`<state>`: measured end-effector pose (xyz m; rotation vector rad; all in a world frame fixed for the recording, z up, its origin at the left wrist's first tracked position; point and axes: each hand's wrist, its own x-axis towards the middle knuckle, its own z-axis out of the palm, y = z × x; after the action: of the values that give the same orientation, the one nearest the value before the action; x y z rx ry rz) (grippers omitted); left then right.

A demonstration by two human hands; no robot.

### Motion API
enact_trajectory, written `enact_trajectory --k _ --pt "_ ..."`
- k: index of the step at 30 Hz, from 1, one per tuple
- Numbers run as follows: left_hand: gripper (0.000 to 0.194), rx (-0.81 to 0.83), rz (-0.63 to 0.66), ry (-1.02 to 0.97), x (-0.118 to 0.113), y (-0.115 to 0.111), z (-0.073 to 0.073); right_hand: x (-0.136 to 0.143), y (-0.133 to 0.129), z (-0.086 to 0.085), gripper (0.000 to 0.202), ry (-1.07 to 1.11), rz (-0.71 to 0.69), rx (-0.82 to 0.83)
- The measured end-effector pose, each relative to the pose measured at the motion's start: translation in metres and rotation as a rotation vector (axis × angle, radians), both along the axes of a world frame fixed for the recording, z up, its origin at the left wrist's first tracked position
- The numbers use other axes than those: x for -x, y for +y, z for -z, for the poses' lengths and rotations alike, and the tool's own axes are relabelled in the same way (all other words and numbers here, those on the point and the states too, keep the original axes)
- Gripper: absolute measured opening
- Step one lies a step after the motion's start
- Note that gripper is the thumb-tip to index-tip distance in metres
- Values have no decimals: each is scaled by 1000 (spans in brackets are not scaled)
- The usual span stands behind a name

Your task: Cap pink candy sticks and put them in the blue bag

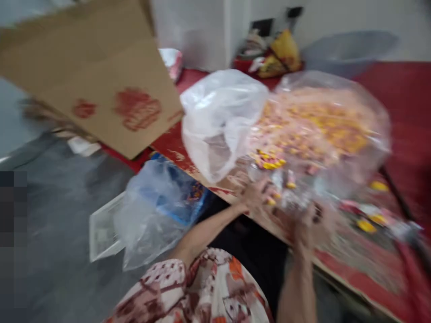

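My left hand (pixel 254 195) is at the front edge of the worn red table (pixel 377 273), next to small pink and yellow pieces (pixel 269 160). To its right, my right hand (pixel 308 220) is smeared by motion beside crumpled clear plastic (pixel 296 197). Whether either hand grips something cannot be made out. Behind both hands lies a large clear bag (pixel 373 112) full of pink, orange and yellow pieces. A white plastic bag (pixel 222 107) stands open to its left. Several loose yellow-tipped pieces (pixel 366 225) lie on the table at the right.
A cardboard box (pixel 101 58) with red print stands at the upper left. Below it, a white basket (pixel 105 231) and a blue container with clear plastic (pixel 148 202) are near the floor. A translucent basin (pixel 350 49) and a yellow packet (pixel 284 51) sit at the back.
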<state>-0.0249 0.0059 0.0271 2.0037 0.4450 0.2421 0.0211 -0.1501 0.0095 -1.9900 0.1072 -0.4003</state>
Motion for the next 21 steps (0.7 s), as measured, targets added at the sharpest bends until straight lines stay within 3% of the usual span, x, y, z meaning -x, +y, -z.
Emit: enact_trajectory --k 3,6,9,11,15,18,21 --pt "6 83 58 -35 -11 4 11 0 -26 6 49 -93 -5 56" --pt "13 110 82 -81 -16 9 22 -4 -23 14 47 -133 -57 80" --pt "32 104 104 -111 -15 18 19 -5 -19 19 40 -136 -89 103" --pt "38 -15 133 -162 -15 26 9 -4 -20 21 38 -132 -76 99" --pt "34 -433 225 -326 -21 36 -8 -2 -23 25 35 -114 -26 92" --pt "28 -611 317 -294 -30 33 -4 -2 -22 27 35 -82 -25 99" --pt "20 -667 354 -204 -40 30 6 -2 -20 28 35 -70 -43 102"
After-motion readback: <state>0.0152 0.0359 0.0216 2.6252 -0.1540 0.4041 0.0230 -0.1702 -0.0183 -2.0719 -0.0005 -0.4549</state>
